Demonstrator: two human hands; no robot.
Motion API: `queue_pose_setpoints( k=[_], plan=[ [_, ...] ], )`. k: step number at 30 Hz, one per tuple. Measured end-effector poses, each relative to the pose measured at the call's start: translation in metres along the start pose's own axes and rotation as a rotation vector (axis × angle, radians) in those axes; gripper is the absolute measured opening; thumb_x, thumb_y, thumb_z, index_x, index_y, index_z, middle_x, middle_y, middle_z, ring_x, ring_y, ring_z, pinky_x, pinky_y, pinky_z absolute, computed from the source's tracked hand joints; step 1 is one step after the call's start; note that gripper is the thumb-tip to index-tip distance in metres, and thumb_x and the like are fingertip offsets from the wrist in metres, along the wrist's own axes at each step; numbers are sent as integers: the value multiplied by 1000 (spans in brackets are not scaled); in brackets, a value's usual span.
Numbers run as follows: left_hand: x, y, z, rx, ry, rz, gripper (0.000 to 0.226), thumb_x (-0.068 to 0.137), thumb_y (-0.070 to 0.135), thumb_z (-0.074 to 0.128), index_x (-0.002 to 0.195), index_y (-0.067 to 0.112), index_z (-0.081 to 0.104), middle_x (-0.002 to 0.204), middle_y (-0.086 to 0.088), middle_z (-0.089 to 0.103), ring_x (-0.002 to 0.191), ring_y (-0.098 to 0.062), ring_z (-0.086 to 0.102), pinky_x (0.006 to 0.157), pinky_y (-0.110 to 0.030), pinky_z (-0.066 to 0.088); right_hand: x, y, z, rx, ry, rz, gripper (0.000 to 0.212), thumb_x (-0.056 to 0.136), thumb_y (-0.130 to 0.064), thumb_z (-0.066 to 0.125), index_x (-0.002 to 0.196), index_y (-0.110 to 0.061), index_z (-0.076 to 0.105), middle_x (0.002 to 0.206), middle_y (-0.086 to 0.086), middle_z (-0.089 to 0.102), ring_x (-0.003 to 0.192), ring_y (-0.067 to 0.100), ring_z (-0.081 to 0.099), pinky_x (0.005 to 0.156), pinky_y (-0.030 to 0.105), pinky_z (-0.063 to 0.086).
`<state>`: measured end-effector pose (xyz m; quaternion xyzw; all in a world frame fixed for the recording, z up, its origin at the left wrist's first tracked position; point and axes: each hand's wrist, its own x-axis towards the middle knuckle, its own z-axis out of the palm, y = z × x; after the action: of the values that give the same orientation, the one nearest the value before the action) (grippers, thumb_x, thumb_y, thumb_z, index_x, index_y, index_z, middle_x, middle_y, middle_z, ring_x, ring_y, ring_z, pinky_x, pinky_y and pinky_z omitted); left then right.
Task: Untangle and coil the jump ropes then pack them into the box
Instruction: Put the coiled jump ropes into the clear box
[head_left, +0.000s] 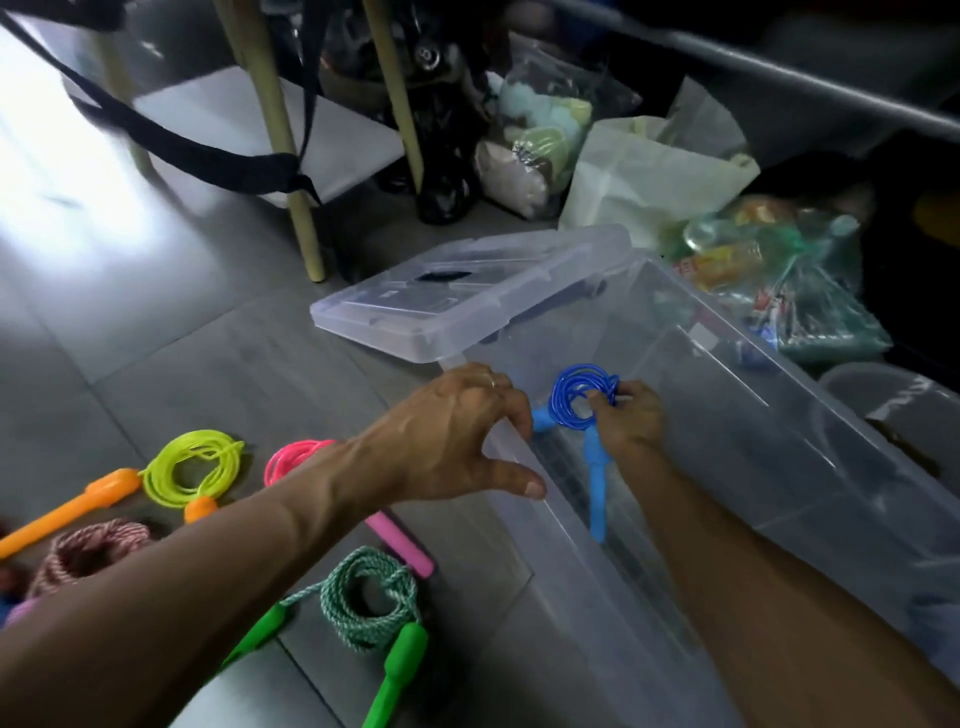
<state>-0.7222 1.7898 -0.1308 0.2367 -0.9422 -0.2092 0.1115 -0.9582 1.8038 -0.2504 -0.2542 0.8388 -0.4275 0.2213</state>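
My right hand (631, 415) reaches inside the clear plastic box (779, 415) and grips a coiled blue jump rope (582, 397), whose blue handles hang down. My left hand (467, 441) rests on the box's near rim with the fingers curled over the edge. On the floor to the left lie coiled ropes: a yellow one with orange handles (192, 467), a pink one (291, 460) partly hidden by my left arm, a green-and-white twisted one with green handles (363, 597), and a red-and-white twisted one (88, 551).
The box's clear lid (467, 291) lies on the grey tiled floor behind the box. Wooden chair legs (306, 228) and a black strap stand at the back left. Plastic bags of goods (753, 270) crowd the back right.
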Motion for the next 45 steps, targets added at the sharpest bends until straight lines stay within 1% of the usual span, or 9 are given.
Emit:
queue_pose_setpoints(
  k=[2,7,12,17,23,28,34,40,45],
  plan=[
    [-5,5,0,51,-6,-29,57,74,69,58,111,25,59,109,4,59,106,-12,49,86,-17,29,2,0,-3,-34,-14,-28,21,83,-16,70,99,-5,61,88,13,64,75,26,65,65,20,44],
    [-21,24,-1,146,27,-82,53,83,62,55,123,27,52,120,7,52,114,-11,46,90,-27,39,-13,-23,-14,-101,-32,-208,24,82,-20,70,101,-7,65,93,16,68,91,31,65,90,40,51],
    [-52,30,-5,156,7,-81,45,87,51,55,124,28,49,125,8,47,113,-12,48,86,-32,47,-68,-80,-40,-132,-123,-520,24,84,-24,66,105,-13,65,97,8,66,88,21,63,89,37,50],
    [-110,29,-14,197,-25,-105,41,86,49,54,123,31,49,120,9,50,109,-12,51,81,-28,44,-149,-131,-71,-228,-158,-841,22,86,-28,65,104,-15,64,100,-1,62,91,12,58,84,29,47],
    [-187,9,-5,199,-33,-196,37,81,52,51,108,28,57,104,5,59,95,-21,59,72,-35,48,-220,-120,-46,-406,-344,-1005,26,85,-33,66,105,-15,63,96,-2,60,91,14,57,83,32,47],
    [-237,-11,32,134,49,-272,34,75,48,45,91,22,61,86,3,64,81,-17,58,64,-19,20,-241,-61,10,-483,-460,-947,27,84,-31,68,104,-13,64,95,3,63,91,20,59,83,36,48],
    [-284,-34,63,0,61,-434,36,75,55,44,95,28,58,87,5,62,81,-18,61,67,-33,50,-237,-19,85,-699,-688,-819,42,75,-25,69,114,-13,60,108,11,65,99,31,60,82,35,48],
    [-322,-54,60,-50,94,-535,46,74,58,44,99,24,61,94,3,64,86,-18,62,72,-34,51,-230,-2,125,-1013,-696,-776,35,85,-49,58,103,-19,62,113,11,63,108,32,57,88,40,41],
    [-338,-67,54,-59,105,-579,32,81,43,60,102,18,63,98,2,66,89,-18,61,78,-34,51,-233,9,130,-810,-736,-622,36,86,-48,59,85,-13,62,107,6,64,91,30,60,75,35,45]
  ],
)
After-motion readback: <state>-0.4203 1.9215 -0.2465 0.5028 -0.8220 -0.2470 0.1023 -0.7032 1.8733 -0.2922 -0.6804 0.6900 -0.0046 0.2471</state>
